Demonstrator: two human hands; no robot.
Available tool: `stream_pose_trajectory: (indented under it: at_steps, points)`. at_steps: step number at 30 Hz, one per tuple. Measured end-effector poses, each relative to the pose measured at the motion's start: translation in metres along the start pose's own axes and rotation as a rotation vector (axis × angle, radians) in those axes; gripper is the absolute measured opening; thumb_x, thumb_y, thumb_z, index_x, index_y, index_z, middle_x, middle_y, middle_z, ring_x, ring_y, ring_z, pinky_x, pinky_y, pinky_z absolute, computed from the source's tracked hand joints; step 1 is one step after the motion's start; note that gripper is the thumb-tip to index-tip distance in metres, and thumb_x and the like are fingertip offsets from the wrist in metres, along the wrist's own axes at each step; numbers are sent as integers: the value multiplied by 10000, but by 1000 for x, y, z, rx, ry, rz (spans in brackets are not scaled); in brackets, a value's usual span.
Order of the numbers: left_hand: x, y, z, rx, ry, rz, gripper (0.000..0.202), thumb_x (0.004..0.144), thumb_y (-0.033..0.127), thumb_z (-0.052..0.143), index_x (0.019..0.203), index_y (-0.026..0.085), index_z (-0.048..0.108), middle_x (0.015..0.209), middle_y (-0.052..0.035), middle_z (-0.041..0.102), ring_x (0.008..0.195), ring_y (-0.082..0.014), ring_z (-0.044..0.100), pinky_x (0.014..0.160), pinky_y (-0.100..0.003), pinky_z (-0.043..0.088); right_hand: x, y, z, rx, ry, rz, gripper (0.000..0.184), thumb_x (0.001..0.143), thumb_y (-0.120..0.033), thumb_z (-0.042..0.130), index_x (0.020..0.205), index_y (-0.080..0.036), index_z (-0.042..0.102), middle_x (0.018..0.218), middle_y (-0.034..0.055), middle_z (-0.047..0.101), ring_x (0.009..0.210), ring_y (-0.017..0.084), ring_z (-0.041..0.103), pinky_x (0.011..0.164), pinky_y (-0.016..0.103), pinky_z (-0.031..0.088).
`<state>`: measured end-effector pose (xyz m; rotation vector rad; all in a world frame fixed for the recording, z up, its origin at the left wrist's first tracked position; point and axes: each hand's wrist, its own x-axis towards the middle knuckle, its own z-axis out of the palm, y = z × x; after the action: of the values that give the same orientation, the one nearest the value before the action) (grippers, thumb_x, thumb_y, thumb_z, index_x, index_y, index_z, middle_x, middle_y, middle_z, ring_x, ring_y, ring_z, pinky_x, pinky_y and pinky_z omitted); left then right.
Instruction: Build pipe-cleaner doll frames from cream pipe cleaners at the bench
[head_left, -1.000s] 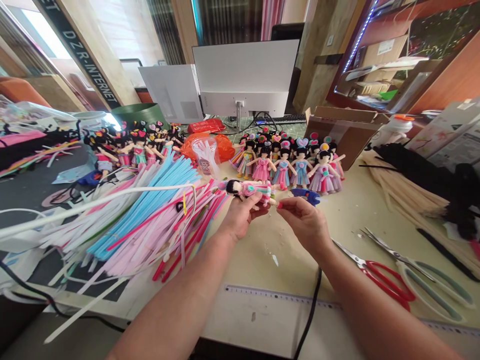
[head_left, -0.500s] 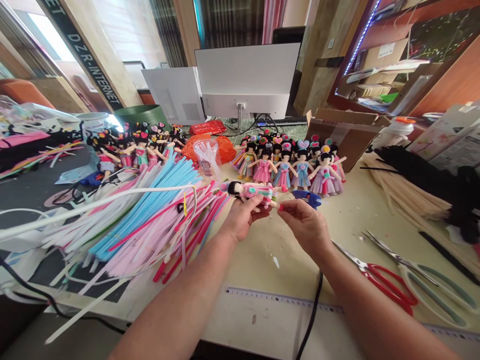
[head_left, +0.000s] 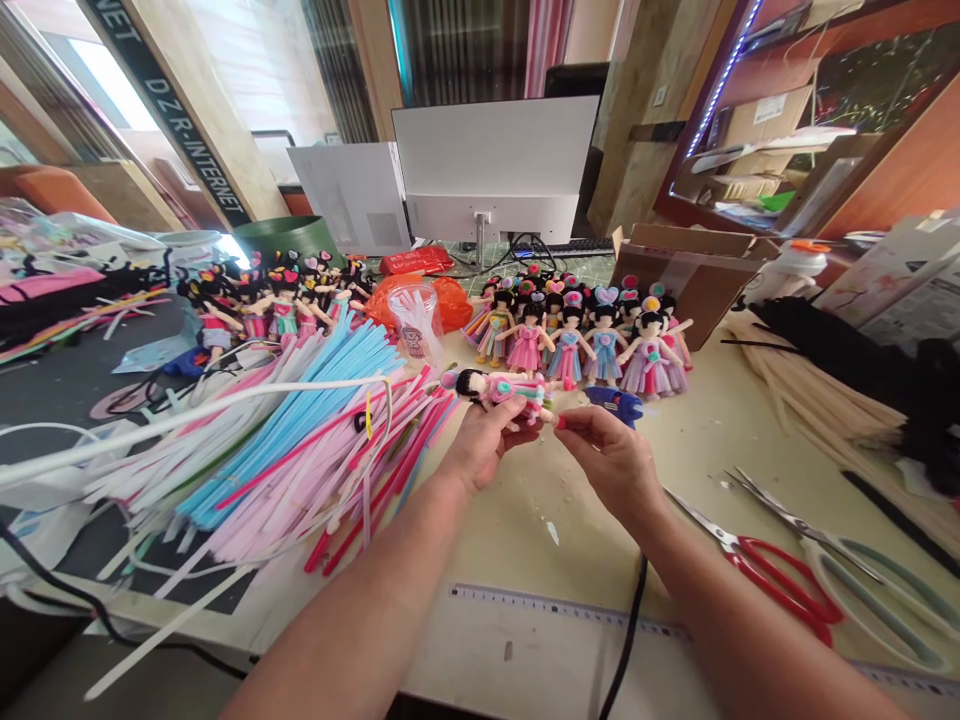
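Note:
A small pipe-cleaner doll with black hair and a pink, multicoloured dress lies sideways above the table, its head to the left. My left hand is closed around its body, thumb on the dress. With fingertips pinched, my right hand holds a small red piece at the end of the doll's leg. My fingers partly hide the legs and that red piece. Just behind my right hand lies a blue glue gun.
Finished dolls stand in rows behind my hands. Bundled pipe cleaners spread to the left, a white cable over them. Red-handled scissors and grey-handled scissors lie right. A ruler runs along the front; a cardboard box stands behind.
The view has shifted very slightly. Both hands keep the same grip on the doll and the red piece at its leg, with hardly any movement.

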<state>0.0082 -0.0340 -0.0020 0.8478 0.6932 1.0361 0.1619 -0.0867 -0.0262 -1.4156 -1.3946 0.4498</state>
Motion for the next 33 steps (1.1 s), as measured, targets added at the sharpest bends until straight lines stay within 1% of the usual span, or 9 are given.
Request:
stream_pose_trajectory:
  at_steps: [10,22,33]
  points:
    - [0,-1,0,16,3,-11,254,637,353,779,753,152,677,713,-25,661,660,-141,609,690,-322,522,1,-7,-2,-2,18,5,153,765,-369,639,820,-228,664,762,29,720,672,195,671,697,342,545]
    - [-1,0,1,30,15,-20,272,614,353,776,751,144,668,697,-25,665,651,-137,607,693,-317,526,1,-5,-1,-31,9,-24,160,773,-366,626,835,-225,667,768,32,720,670,189,658,690,329,535]
    - [1,0,1,30,23,-22,277,595,350,784,734,141,670,680,-20,665,630,-126,604,668,-301,532,1,-5,-1,-33,14,-30,158,771,-362,630,834,-223,671,754,28,716,650,181,651,679,323,535]
